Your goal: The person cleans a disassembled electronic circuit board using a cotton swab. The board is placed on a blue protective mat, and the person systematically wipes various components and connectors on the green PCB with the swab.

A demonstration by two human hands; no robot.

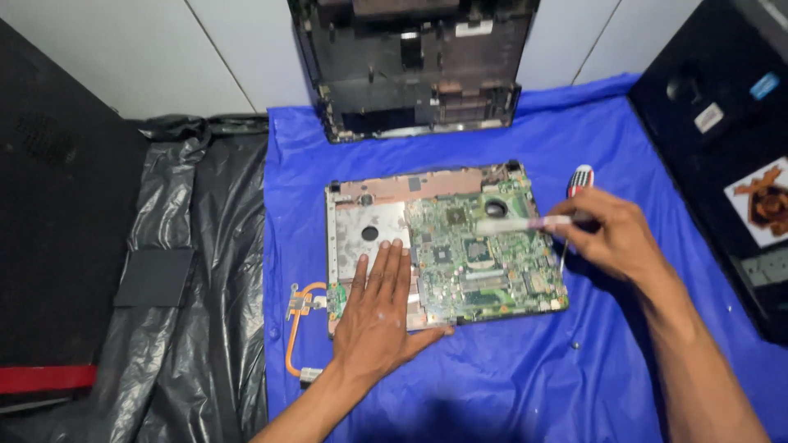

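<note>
An opened laptop base (365,215) lies on a blue sheet (509,377), with its green circuit board (484,267) exposed on the right half. My left hand (377,308) rests flat, fingers spread, on the base's front left part and holds nothing. Over the board's right side, my right hand (611,234) grips a thin pale tube (513,224) that looks like a syringe. The tube's tip points left, close above the board. A screwdriver with a red and white handle (580,178) lies just behind my right hand.
An orange cable (295,320) trails from the base's left edge. A black empty laptop shell (410,74) stands at the back. Black plastic sheeting (197,287) covers the left side. A black case (722,123) sits at the right.
</note>
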